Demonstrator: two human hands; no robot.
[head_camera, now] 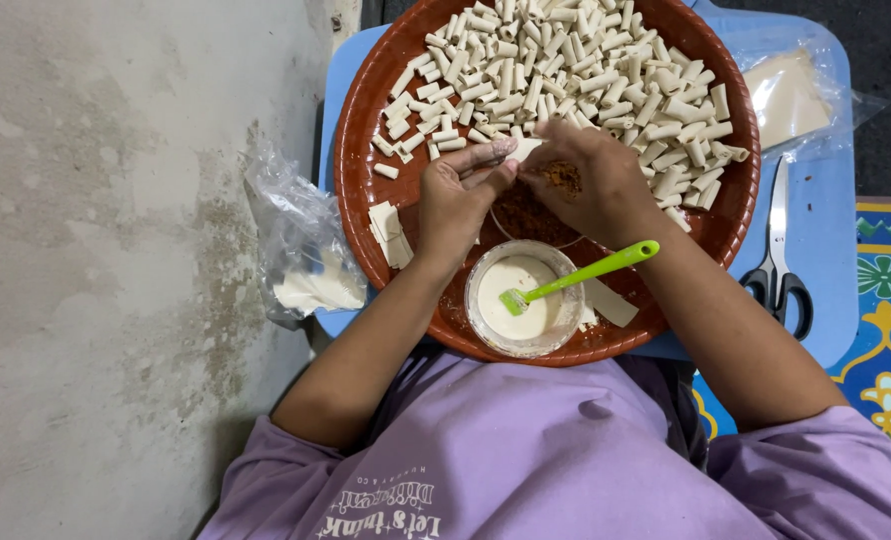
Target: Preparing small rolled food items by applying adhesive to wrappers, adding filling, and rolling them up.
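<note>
1. Left hand (456, 200): positioned over the middle of the round brown tray (358, 170). The grip is narrow, with thumb and fingers pinched on a small pale wrapper piece (521, 150) held between both hands.
2. Right hand (591, 185): positioned just beside the left hand, fingertips meeting it. The grip is closed on the other end of the same wrapper piece. A patch of brown crumbly filling (564, 178) shows at the fingers.
3. Wrapper piece: held above the tray, near the lower edge of the heap of finished rolls (566, 70).
4. Finished rolls: small pale tubes filling the far half of the tray.
5. Stack of cut wrapper strips (388, 232): lies on the tray, just beside the left wrist.
6. Glass bowl (522, 300): stands at the near edge of the tray and contains white paste. A green brush (586, 273) rests in it, handle pointing right.
7. Blue worktop (826, 220): carries the tray, scissors (778, 260) to the right, and a plastic bag of wrappers (791, 95) at the far right corner.
8. A second crumpled plastic bag (301, 250) lies at the left edge.
</note>
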